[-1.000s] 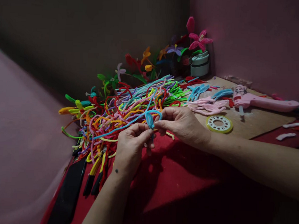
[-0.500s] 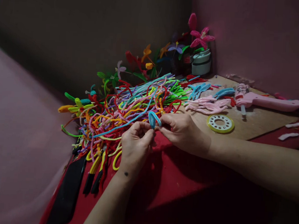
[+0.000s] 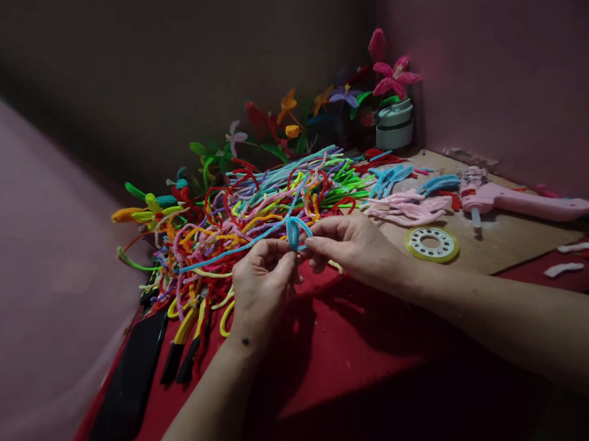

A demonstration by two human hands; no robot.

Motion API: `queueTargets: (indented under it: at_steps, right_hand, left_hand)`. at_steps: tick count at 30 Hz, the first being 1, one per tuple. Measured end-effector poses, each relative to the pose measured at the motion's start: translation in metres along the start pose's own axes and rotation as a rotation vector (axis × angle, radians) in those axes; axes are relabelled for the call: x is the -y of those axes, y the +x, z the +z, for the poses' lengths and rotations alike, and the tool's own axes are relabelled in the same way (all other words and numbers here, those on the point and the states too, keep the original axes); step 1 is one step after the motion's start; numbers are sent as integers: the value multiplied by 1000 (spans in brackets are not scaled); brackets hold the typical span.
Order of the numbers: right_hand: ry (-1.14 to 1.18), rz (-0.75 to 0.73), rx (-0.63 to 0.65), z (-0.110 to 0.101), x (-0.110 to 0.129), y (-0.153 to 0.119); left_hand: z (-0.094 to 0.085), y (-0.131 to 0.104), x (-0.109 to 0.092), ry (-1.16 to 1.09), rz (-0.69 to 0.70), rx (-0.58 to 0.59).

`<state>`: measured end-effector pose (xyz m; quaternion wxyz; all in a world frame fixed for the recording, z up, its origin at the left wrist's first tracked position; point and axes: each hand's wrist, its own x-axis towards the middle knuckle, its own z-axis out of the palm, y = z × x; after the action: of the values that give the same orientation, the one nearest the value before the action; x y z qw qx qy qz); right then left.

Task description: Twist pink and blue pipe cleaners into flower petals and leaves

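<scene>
Head view: Above a red tabletop (image 3: 356, 368), the left hand (image 3: 260, 288) pinches the base of a sky-blue pipe-cleaner loop (image 3: 292, 236), while the right hand (image 3: 364, 250), thumb against forefinger, pinches a blue strand (image 3: 305, 226) bowing beside it. Half a second earlier the blue fanned wider; now the loop stands narrow with the strand arched to its right, suggesting shaping is still under way. Behind spreads a heap of multicolored pipe cleaners (image 3: 255, 208); a yellow tape roll (image 3: 414, 244) lies rightward, a pink pipe-cleaner flower (image 3: 395, 78) beyond.
</scene>
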<state>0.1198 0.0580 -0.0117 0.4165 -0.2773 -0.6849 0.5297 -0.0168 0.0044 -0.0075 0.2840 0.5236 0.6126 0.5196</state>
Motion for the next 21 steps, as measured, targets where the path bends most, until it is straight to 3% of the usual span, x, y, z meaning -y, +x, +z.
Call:
queueTargets:
  at_steps: [5,13,18,21]
  right_hand:
    - [65,85,-52,1,2,0]
    - [440,277,-43,2,-6,7]
    - [173,174,18,-1,-11,6]
    - [275,133,91,-4,-5,6]
  left_hand:
    - [0,0,-2,-48,-21,-5]
    - [2,-1,-2,-164,-26,70]
    - [1,-1,-2,-184,-28,103]
    - [0,-1,-4,-154,-18,105]
